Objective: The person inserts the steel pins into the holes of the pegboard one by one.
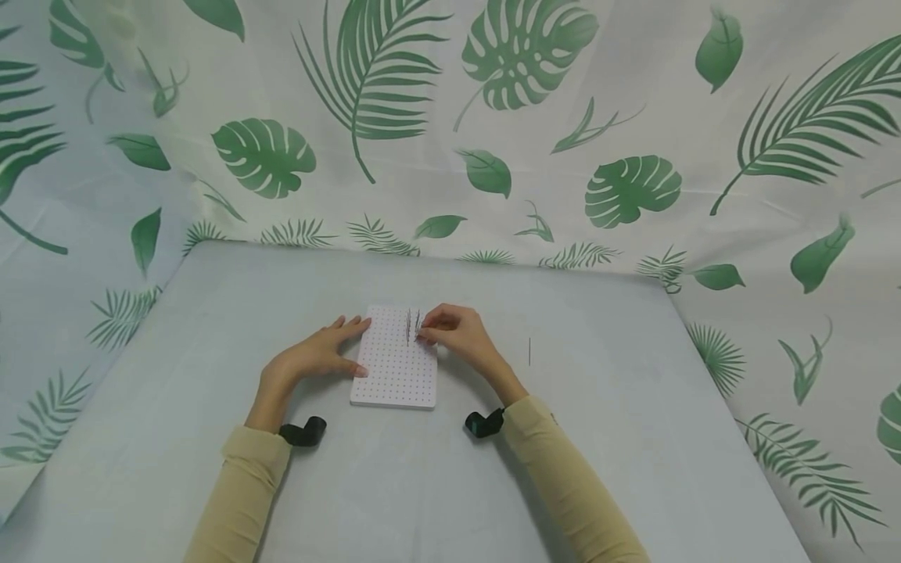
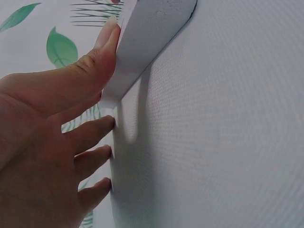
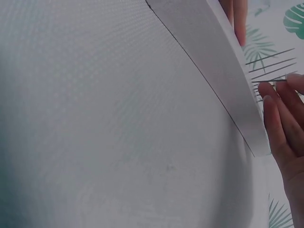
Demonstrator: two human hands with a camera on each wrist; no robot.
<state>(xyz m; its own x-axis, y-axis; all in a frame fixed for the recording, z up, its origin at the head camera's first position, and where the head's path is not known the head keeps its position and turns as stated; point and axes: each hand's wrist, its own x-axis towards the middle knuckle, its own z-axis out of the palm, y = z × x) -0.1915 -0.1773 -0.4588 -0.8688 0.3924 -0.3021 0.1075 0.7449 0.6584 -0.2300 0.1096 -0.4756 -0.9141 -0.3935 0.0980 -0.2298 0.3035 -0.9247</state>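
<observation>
A white board (image 1: 394,379) with a grid of small holes lies on the table. Several thin dark sticks (image 1: 407,327) stand upright in rows near its top right. My right hand (image 1: 461,332) is at the board's upper right and pinches one thin dark stick (image 3: 273,81) between thumb and fingertips, its lower end at the board's surface. My left hand (image 1: 313,356) rests along the left edge with straight, spread fingers. In the left wrist view its thumb (image 2: 108,40) presses on the board, while other fingertips come down to the table.
One loose thin stick (image 1: 529,352) lies on the pale table (image 1: 605,438) to the right of the board. Black wrist-worn devices (image 1: 304,432) sit by both sleeves. White cloth with green leaves (image 1: 422,195) hangs behind and at the sides.
</observation>
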